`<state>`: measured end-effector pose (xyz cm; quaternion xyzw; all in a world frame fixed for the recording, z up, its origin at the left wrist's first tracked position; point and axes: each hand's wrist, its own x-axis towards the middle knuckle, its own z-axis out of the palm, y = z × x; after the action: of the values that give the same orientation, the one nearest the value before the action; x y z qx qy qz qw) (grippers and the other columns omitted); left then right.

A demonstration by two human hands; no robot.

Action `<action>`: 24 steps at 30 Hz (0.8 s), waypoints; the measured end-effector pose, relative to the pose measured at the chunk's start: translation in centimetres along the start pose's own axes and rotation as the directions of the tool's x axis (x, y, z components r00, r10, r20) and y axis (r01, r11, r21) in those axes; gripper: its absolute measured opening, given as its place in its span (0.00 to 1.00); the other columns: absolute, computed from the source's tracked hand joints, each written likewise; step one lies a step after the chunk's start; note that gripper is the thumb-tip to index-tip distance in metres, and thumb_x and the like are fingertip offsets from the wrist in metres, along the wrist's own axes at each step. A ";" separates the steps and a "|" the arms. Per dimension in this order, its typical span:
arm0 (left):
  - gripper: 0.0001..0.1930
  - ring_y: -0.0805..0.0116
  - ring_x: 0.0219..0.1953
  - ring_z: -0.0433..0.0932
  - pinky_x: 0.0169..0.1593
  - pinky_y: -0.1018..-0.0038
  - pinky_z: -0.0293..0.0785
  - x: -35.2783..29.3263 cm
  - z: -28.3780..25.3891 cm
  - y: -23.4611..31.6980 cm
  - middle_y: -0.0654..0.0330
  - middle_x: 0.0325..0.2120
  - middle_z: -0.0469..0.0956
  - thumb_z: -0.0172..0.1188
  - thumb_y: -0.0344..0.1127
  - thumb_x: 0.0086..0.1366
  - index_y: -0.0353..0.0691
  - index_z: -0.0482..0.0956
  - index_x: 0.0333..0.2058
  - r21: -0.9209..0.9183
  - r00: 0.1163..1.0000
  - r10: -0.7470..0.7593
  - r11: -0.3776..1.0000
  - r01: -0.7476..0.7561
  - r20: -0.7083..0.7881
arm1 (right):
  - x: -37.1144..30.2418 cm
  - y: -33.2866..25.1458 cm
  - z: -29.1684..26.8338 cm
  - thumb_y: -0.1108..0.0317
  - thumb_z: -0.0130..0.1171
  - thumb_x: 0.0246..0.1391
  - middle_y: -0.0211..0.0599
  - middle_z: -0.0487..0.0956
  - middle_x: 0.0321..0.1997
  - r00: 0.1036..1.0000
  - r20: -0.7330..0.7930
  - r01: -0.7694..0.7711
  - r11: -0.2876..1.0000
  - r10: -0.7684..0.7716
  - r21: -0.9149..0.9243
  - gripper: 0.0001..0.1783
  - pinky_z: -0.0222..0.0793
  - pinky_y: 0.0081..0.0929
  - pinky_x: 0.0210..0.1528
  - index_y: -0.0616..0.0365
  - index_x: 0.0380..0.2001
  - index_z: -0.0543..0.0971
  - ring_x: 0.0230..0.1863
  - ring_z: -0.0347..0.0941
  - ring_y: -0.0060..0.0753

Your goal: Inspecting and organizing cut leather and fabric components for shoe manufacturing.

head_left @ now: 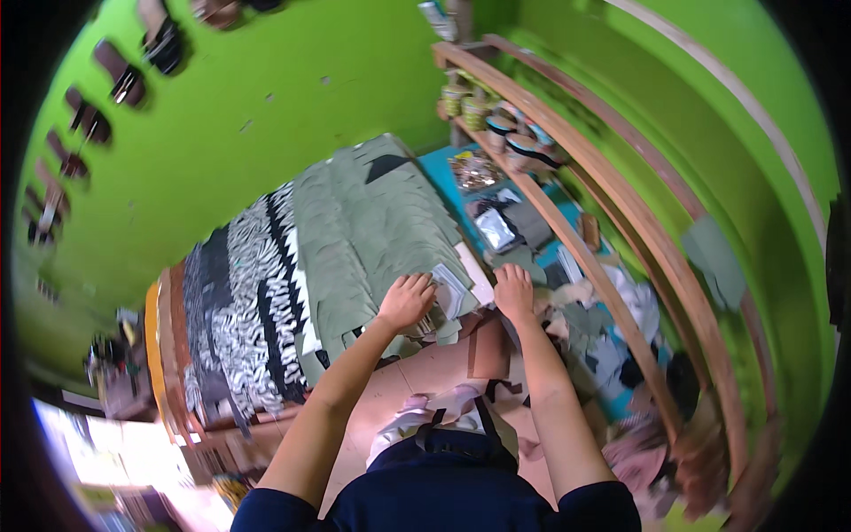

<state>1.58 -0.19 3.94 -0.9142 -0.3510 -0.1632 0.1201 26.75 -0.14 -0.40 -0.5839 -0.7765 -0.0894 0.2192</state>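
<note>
My left hand (pixel 408 301) is at the near edge of a table covered with overlapping grey-green cut sheets (pixel 355 230). Its fingers are bent and pressed together; what they may grip is hidden beneath them. Right by its fingertips lies a small white and grey stack of flat pieces (pixel 451 292). My right hand (pixel 515 291) reaches to the table's right corner, fingers slightly apart and bent forward, with nothing visible in them. Between the hands, a pale pinkish strip (pixel 474 273) runs along the table edge.
Zebra-patterned pieces (pixel 253 275), brown sheets (pixel 177 328) and yellow sheets (pixel 153 346) continue along the table leftward. At right, a wooden rack (pixel 567 222) holds sandals (pixel 532 151) and jars (pixel 465 106). Scraps (pixel 594 337) litter the turquoise surface behind it. Shoes (pixel 124 75) hang on the green wall.
</note>
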 end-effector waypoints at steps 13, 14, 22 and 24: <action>0.11 0.61 0.42 0.67 0.44 0.69 0.61 0.2 3.7 9.7 0.57 0.36 0.70 0.49 0.38 0.54 0.40 0.71 0.34 -0.300 0.862 0.505 0.817 -0.493 -0.041 | -21.3 -4.6 -3.4 0.69 0.54 0.37 0.34 0.68 0.36 0.652 0.086 -0.730 0.655 0.753 -0.195 0.11 0.59 0.35 0.44 0.51 0.30 0.73 0.43 0.63 0.37; 0.11 0.61 0.42 0.67 0.44 0.69 0.61 0.2 4.1 10.8 0.57 0.36 0.70 0.49 0.38 0.54 0.40 0.71 0.34 -0.311 0.850 0.525 0.800 -0.513 -0.053 | -23.0 -4.8 -3.8 0.68 0.54 0.37 0.35 0.68 0.36 0.583 0.114 -0.783 0.593 0.805 -0.187 0.11 0.59 0.35 0.44 0.51 0.30 0.73 0.44 0.63 0.37; 0.12 0.64 0.41 0.69 0.42 0.67 0.62 1.6 6.8 19.1 0.60 0.35 0.69 0.46 0.42 0.56 0.44 0.72 0.33 -0.320 0.774 0.577 0.808 -0.495 0.260 | -32.4 -1.7 -8.0 0.64 0.50 0.43 0.41 0.76 0.31 0.123 0.134 -0.976 0.145 0.983 -0.164 0.09 0.67 0.39 0.37 0.52 0.30 0.75 0.35 0.73 0.43; 0.12 0.64 0.41 0.69 0.42 0.68 0.63 2.2 7.5 21.6 0.60 0.37 0.69 0.47 0.43 0.55 0.43 0.72 0.34 -0.338 0.741 0.571 0.816 -0.468 0.352 | -33.6 -0.1 -8.7 0.63 0.49 0.45 0.42 0.77 0.28 0.105 0.118 -0.982 0.121 0.987 -0.142 0.10 0.68 0.39 0.35 0.50 0.31 0.75 0.32 0.74 0.44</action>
<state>19.39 -12.03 -4.39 -0.9955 -0.0767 0.0479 -0.0266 36.18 -32.80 -7.65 -0.9597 -0.2090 0.1219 0.1429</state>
